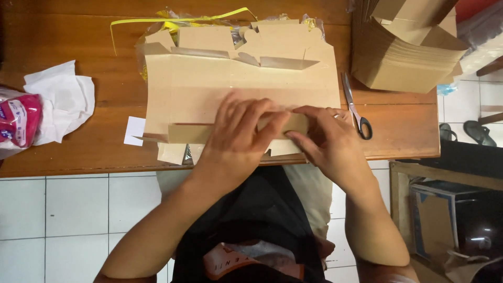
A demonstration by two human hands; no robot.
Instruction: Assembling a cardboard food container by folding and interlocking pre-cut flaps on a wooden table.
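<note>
Left hand [238, 133] lay flat, fingers spread on cardboard box blank [209, 89]; right hand [327, 139] at 3 o'clock, fingers pinching flap [293, 124].

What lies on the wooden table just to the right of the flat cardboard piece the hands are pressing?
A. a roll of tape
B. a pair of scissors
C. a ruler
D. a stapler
B: a pair of scissors with dark handles lies beside the cardboard piece on the table.

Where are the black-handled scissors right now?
In the head view, the black-handled metal scissors lie on the wooden table, right of the flat brown cardboard box blank, beside the right hand.
</note>
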